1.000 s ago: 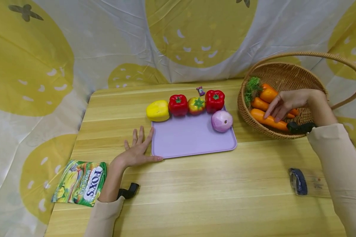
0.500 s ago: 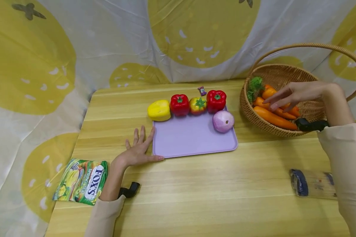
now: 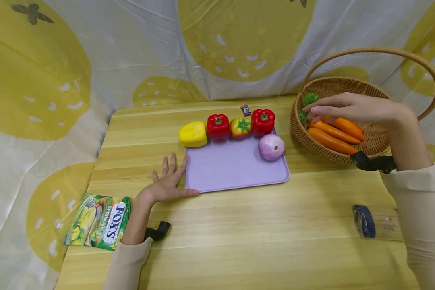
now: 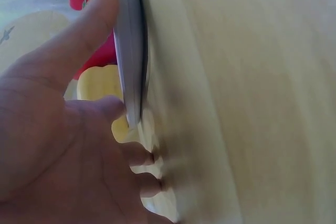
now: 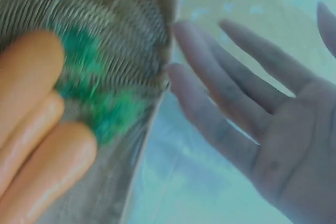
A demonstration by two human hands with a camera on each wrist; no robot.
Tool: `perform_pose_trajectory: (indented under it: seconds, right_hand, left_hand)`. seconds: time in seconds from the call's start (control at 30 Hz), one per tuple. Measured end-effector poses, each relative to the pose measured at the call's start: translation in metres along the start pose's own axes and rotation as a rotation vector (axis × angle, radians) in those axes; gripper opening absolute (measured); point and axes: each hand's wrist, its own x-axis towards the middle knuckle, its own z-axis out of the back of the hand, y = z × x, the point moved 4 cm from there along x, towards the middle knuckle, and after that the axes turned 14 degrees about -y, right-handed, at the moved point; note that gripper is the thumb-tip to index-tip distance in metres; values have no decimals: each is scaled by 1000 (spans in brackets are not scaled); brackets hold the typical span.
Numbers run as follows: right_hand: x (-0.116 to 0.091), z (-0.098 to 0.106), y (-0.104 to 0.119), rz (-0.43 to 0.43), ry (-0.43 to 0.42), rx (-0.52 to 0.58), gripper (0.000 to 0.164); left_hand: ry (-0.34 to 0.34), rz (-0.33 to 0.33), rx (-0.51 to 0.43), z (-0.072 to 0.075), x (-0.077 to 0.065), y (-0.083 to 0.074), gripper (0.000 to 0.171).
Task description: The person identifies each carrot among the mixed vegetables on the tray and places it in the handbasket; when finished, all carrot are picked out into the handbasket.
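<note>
My left hand (image 3: 166,187) spreads its fingers at the left end of a lilac tray (image 3: 235,169), thumb and index finger touching its edge. Along the tray's far side sit a yellow pepper (image 3: 193,134), a red pepper (image 3: 218,127), a red-and-yellow fruit (image 3: 240,127) with a green leafy top and another red pepper (image 3: 263,122). A purple onion (image 3: 271,147) lies at the right end. Over a wicker basket (image 3: 378,139) hovers my right hand (image 3: 362,108), fingers loosely extended and holding nothing. Carrots (image 3: 331,141) with green tops (image 5: 113,111) lie inside, partly hidden by that hand.
A green Fox's sweets bag (image 3: 98,221) lies left of my left forearm. Behind the tray is a small wrapped sweet (image 3: 245,110). A clear packet with a dark blue end (image 3: 364,221) lies by my right sleeve. The basket's tall handle (image 3: 375,50) arches above it.
My right hand has lifted off the front carrot and now hangs over the green tops. The basket handle has swung up and back a little. My left hand stays put.
</note>
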Motion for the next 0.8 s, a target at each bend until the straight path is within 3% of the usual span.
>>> perform_pose_trajectory:
  seconds: [0.1,0.3,0.43,0.8]
  right_hand:
    - [1,-10,19,51,-67,20,48]
    - [8,-36,47,11,-174,80,59]
    - [17,-57,61,46,-273,99,62]
    - [33,-95,70,40,-376,37,77]
  left_hand:
    - [0,-3,-3,2,-2,-1,121]
    - [-8,-10,-45,5,-6,-6,122]
    - [-8,2,-23,4,-6,-2,122]
    - [12,12,-36,5,-8,-11,123]
